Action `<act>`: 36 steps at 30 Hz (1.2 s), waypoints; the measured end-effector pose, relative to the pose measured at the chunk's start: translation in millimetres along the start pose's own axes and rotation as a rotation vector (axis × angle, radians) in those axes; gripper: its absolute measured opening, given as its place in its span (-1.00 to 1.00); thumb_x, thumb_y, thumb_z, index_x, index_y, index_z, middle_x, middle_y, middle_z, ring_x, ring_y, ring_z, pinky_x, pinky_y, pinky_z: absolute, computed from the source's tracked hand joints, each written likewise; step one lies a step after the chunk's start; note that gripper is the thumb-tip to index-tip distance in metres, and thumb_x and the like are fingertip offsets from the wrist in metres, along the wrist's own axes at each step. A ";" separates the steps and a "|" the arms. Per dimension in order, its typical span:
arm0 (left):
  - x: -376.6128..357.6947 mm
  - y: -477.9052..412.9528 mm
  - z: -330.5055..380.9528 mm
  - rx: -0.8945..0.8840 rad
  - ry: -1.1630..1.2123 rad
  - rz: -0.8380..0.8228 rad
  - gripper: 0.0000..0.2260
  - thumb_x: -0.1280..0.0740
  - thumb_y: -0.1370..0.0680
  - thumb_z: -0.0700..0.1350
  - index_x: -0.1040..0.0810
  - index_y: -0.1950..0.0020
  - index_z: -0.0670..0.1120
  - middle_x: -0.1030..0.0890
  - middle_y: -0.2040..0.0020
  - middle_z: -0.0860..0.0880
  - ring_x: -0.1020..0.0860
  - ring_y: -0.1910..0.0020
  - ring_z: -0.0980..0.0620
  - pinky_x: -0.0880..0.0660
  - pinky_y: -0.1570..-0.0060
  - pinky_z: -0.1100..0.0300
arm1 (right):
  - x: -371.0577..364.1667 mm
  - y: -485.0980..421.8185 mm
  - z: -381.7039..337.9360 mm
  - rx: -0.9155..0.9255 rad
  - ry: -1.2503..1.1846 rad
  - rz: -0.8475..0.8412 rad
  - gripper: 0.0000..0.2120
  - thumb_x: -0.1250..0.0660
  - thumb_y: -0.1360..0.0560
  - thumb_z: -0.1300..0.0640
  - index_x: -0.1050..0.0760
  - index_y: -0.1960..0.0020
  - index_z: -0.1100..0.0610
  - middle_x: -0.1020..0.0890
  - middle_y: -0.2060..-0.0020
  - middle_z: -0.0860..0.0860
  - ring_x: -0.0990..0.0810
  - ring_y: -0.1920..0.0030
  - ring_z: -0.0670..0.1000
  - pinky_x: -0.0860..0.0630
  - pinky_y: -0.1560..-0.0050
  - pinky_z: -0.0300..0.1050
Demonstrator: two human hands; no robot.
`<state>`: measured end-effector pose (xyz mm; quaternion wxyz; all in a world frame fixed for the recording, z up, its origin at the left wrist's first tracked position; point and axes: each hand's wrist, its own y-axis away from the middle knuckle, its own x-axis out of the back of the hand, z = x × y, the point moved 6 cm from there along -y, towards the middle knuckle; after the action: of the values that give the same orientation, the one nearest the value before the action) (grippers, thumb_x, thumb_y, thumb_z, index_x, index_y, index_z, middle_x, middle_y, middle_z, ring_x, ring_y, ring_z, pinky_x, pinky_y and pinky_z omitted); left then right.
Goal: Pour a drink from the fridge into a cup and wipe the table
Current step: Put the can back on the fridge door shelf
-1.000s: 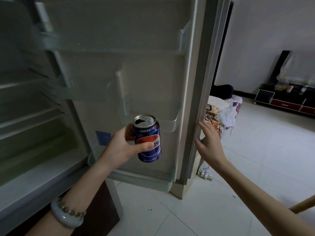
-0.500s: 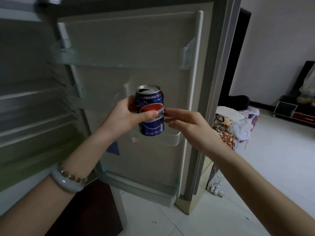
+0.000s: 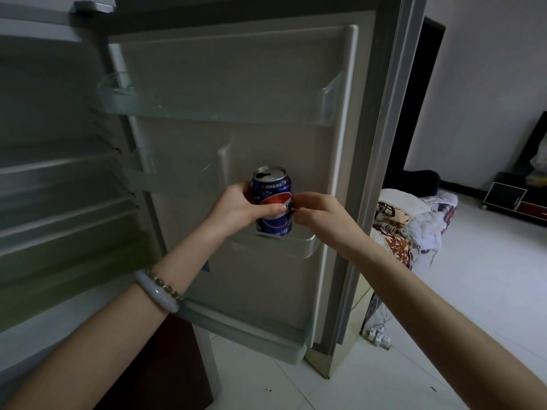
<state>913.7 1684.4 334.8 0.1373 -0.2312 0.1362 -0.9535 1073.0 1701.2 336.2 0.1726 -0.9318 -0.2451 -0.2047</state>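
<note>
A blue drink can (image 3: pixel 272 187) with a red and white logo stands upright in mid-air in front of the open fridge door (image 3: pixel 236 137); its top is opened. My left hand (image 3: pixel 236 210) grips the can from the left, thumb across the front. My right hand (image 3: pixel 318 216) grips it from the right, fingers curled against its side. The can's bottom sits just above the rim of a door shelf (image 3: pixel 296 244).
The fridge interior (image 3: pixel 59 202) with bare shelves fills the left. Beyond the door's edge lie a patterned pile of bedding (image 3: pixel 414 226), a white tiled floor (image 3: pixel 473 291), a power strip (image 3: pixel 377 335) and a low dark cabinet (image 3: pixel 521 199).
My right hand left the door's edge and came across to the can, now gripping its right side. My left hand raised the can slightly.
</note>
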 end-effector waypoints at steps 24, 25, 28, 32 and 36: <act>-9.7 70.2 17.9 -0.274 -0.530 0.351 -0.37 -0.29 -0.52 0.14 -0.23 -0.47 -0.15 -0.33 -0.43 -0.10 -0.24 -0.41 -0.02 -0.12 -0.36 0.18 | 39.2 61.8 4.2 0.390 0.286 0.281 -0.62 -0.19 -0.49 0.26 -0.46 -0.30 0.17 -0.59 -0.13 0.00 -0.54 -0.13 -0.11 -0.47 -0.17 -0.26; -17.7 77.7 22.2 -0.366 -0.554 0.343 -0.42 -0.26 -0.53 0.14 -0.29 -0.44 -0.16 -0.39 -0.39 -0.09 -0.28 -0.38 0.01 -0.13 -0.35 0.20 | 44.0 68.8 7.2 0.471 0.370 0.323 -0.63 -0.17 -0.49 0.25 -0.46 -0.28 0.20 -0.59 -0.09 0.02 -0.54 -0.10 -0.09 -0.46 -0.13 -0.26; -49.4 91.9 27.6 -0.535 -0.676 0.258 -0.52 -0.23 -0.52 0.10 -0.43 -0.34 -0.16 -0.50 -0.28 -0.08 -0.37 -0.29 0.02 -0.21 -0.31 0.13 | 50.3 78.4 30.9 0.618 0.592 0.375 -0.63 -0.13 -0.47 0.28 -0.47 -0.24 0.29 -0.58 -0.09 0.14 -0.52 -0.10 0.04 -0.46 -0.12 -0.14; -80.5 97.2 22.6 -0.548 -0.804 0.190 -0.57 -0.23 -0.53 0.10 -0.49 -0.28 -0.14 -0.56 -0.20 -0.05 -0.46 -0.23 0.01 -0.21 -0.35 0.03 | 50.8 85.5 64.0 0.637 0.689 0.340 -0.61 -0.19 -0.42 0.40 -0.48 -0.23 0.30 -0.56 -0.13 0.18 -0.52 -0.15 0.12 -0.46 -0.16 -0.03; -90.9 100.9 15.9 -0.472 -0.927 0.161 -0.51 -0.20 -0.53 0.15 -0.47 -0.31 -0.15 -0.56 -0.20 -0.06 -0.48 -0.22 -0.02 -0.18 -0.37 -0.04 | 51.8 94.0 78.5 0.653 0.701 0.311 -0.61 -0.20 -0.40 0.42 -0.49 -0.21 0.33 -0.56 -0.15 0.20 -0.51 -0.19 0.13 -0.47 -0.19 0.00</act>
<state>1019.1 1617.5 279.2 0.2002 -0.6423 0.2893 -0.6809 1187.1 1677.2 272.4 0.5555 -0.7299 -0.0818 -0.3900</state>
